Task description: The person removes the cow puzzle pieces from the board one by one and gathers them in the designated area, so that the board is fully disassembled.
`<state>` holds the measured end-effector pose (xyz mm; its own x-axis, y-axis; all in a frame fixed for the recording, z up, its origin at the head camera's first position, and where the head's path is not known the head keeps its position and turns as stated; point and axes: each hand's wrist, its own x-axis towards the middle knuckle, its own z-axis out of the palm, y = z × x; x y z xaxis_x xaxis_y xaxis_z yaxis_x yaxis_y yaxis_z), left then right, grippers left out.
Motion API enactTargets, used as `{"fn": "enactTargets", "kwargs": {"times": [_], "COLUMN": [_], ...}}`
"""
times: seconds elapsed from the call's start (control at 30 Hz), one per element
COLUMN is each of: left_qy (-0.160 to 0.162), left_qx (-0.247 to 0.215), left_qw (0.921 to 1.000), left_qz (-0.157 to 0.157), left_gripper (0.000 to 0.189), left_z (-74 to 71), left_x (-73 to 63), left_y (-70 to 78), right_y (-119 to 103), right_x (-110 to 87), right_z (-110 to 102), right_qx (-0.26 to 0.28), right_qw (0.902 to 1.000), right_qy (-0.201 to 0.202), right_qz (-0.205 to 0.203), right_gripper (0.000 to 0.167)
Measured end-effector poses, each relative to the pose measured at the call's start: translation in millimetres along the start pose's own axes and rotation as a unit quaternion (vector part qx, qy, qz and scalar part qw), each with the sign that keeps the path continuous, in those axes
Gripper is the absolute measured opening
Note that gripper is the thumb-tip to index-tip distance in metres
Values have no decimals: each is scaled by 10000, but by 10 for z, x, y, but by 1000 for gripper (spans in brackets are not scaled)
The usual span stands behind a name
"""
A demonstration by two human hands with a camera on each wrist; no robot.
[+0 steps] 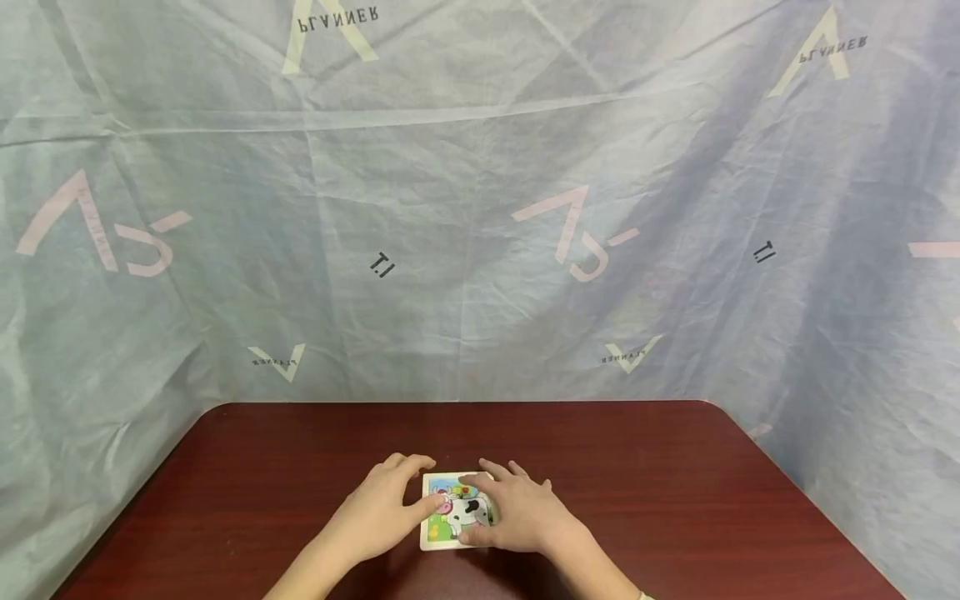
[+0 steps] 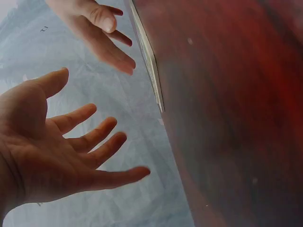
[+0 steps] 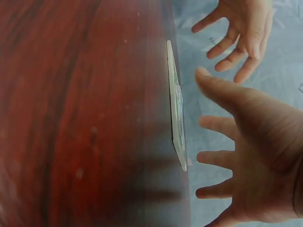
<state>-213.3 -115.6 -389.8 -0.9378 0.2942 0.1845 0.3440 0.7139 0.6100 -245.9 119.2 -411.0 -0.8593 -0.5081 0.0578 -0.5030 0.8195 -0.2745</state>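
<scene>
A small square picture board [image 1: 437, 533] with a pale rim lies flat on the table, showing a cartoon cow on green and blue. Edge-on, it looks thin in the right wrist view [image 3: 173, 99]; whether its picture is split into pieces cannot be told. My left hand [image 1: 382, 510] hovers at the board's left side, thumb over the cow's head. Over the right part is my right hand [image 1: 525, 510], covering some of the picture. Both wrist views show the fingers of the left hand [image 2: 52, 146] and right hand [image 3: 260, 156] spread, apart from the board, holding nothing.
The dark red-brown wooden table [image 1: 637, 467] has rounded far corners. A grey-white cloth [image 1: 450, 192] with printed letters and logos hangs behind it and along both sides.
</scene>
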Motion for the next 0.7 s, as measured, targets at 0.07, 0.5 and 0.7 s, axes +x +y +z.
{"fn": "enactTargets", "kwargs": {"times": [0.07,0.5,0.7], "left_qy": [-95,-325,-437], "left_qx": [-336,-1235,-1521], "left_qw": [9994,9897,9840], "left_qz": [-25,-645,-821], "left_gripper": [46,35,31], "left_z": [-4,8,28], "left_x": [21,87,94], "left_y": [-40,-208,-283], "right_y": [11,43,41], "right_x": [8,49,68], "right_z": [13,93,99], "right_qx": [19,-22,62], "right_qw": [10000,9996,9994], "right_qy": [-59,-288,-350], "right_qz": [-21,-21,-53], "right_gripper": [70,61,58]}}
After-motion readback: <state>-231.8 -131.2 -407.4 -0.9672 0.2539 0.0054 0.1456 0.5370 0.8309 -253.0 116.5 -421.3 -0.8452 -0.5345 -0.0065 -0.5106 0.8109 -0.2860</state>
